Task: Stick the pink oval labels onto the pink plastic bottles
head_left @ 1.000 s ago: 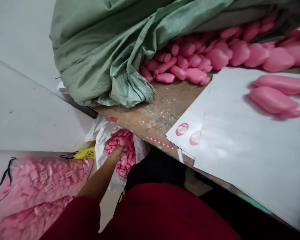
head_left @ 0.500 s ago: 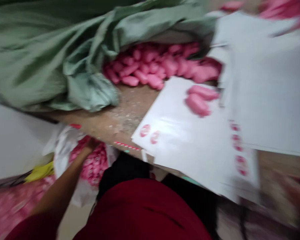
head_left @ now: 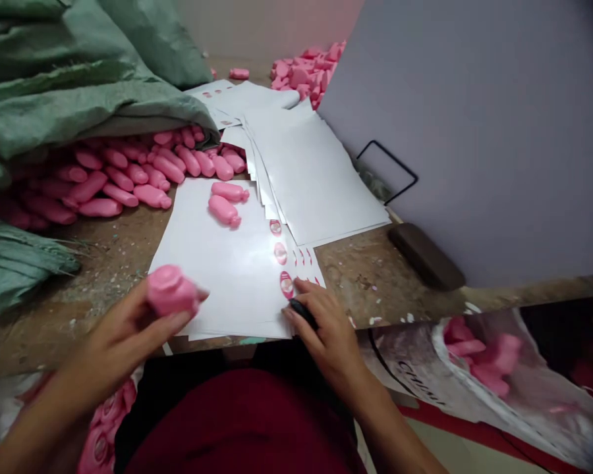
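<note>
In my left hand [head_left: 128, 326] is a small pink plastic bottle [head_left: 170, 289], tilted toward me above the table's front edge. My right hand [head_left: 326, 322] is closed around a thin black tool [head_left: 304, 314], whose kind I cannot make out. Its tip lies by an oval label [head_left: 286, 284] on the white sticker sheet [head_left: 227, 263], and my fingers rest at the sheet's right side. Farther back on that sheet lie two pink bottles [head_left: 225, 210], side by side. More red oval labels run along the sheet's right edge.
Many pink bottles [head_left: 148, 171] spill from a green woven sack [head_left: 93, 99] at left. A stack of white sheets [head_left: 311, 171] lies behind the sticker sheet. At right stand a grey panel [head_left: 449, 131] and a dark brown block [head_left: 425, 257]. Below hangs a white bag [head_left: 425, 375] holding pink bottles.
My left hand has come up from the bag of bottles below the table, with a pink bottle in it. My right hand has moved onto the sticker sheet. The view has swung right.
</note>
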{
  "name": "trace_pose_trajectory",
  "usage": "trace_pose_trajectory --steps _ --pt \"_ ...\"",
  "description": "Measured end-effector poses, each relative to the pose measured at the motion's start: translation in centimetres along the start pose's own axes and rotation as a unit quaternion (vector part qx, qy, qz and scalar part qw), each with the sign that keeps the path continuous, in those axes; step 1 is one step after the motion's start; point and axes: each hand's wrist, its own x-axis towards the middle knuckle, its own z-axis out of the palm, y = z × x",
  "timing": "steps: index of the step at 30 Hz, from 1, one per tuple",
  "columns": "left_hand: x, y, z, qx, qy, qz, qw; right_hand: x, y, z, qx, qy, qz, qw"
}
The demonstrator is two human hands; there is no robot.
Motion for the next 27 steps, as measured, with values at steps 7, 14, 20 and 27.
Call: trace_pose_trajectory --steps 7,14,20,27 --pt "6.4 0.2 7.6 -0.115 -0.042 0.048 0.991 1.5 -0.2 -1.2 0.080 -0.024 0.075 0.994" --pt "5.6 2.7 8.6 -0.183 -0.021 -0.029 0.982 3.7 0.7 -2.2 0.045 -0.102 0.089 0.990" --pt "7.1 4.2 12.8 -0.344 -0.091 -0.108 0.928 4.1 0.8 -0.8 -0.072 -0.088 -0.011 0.993" --pt "7.6 3.4 13.2 -0.354 -0.090 -0.120 0.923 4.3 0.6 -0.4 -0.126 -0.035 -0.035 0.991"
